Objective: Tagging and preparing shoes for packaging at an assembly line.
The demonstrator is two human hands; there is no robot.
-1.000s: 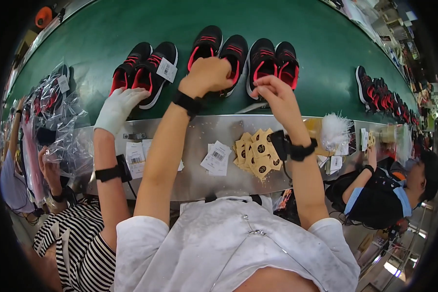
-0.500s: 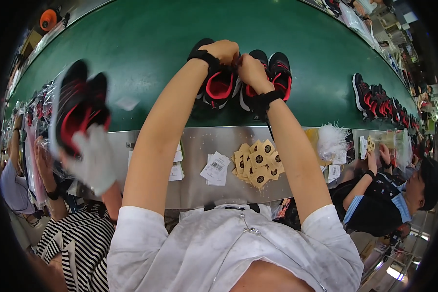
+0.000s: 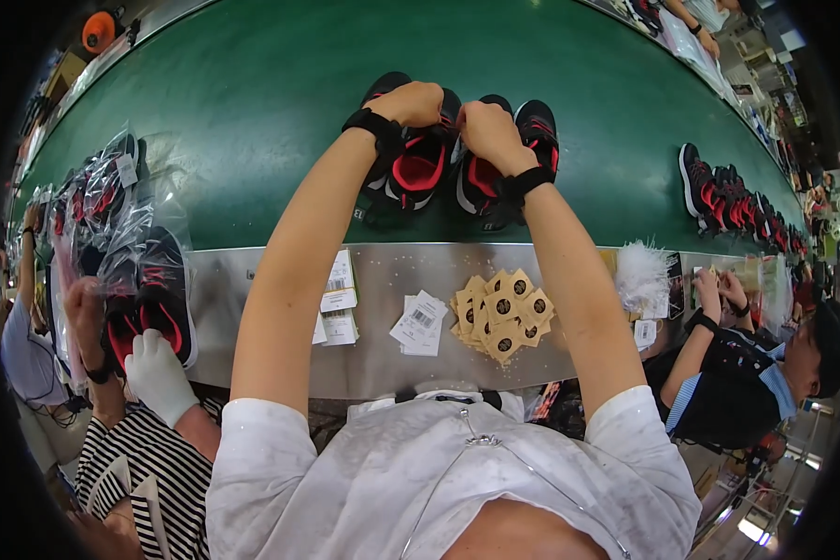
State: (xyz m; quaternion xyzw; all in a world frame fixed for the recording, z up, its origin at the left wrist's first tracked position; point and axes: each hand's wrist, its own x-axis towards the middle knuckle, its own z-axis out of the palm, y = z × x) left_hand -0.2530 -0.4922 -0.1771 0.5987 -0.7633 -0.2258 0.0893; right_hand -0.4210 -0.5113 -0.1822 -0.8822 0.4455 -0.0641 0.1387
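Note:
Side by side on the green work surface, several black sneakers with red linings and white soles stand under my hands. My left hand (image 3: 418, 105) is closed, fingers curled over the upper of the left middle sneaker (image 3: 416, 174). Close beside it, my right hand (image 3: 488, 131) is also closed, over the right middle sneaker (image 3: 482, 177). What the fingertips pinch, if anything, is hidden. The outer right sneaker (image 3: 537, 117) shows past my right hand; the outer left sneaker (image 3: 385, 86) is partly behind my left hand and wrist.
Tan square cards (image 3: 502, 322) and white labels (image 3: 422, 324) lie piled on the metal ledge (image 3: 383, 364). A white fluffy duster (image 3: 641, 277) sits right. At left, a co-worker's gloved hand (image 3: 161, 378) touches sneakers by clear bags. More sneakers (image 3: 719, 194) line the right; another co-worker sits there.
My left hand has shifted slightly left, away from my right hand, which has barely moved. The left co-worker's gloved hand has brought sneakers down to the clear bag.

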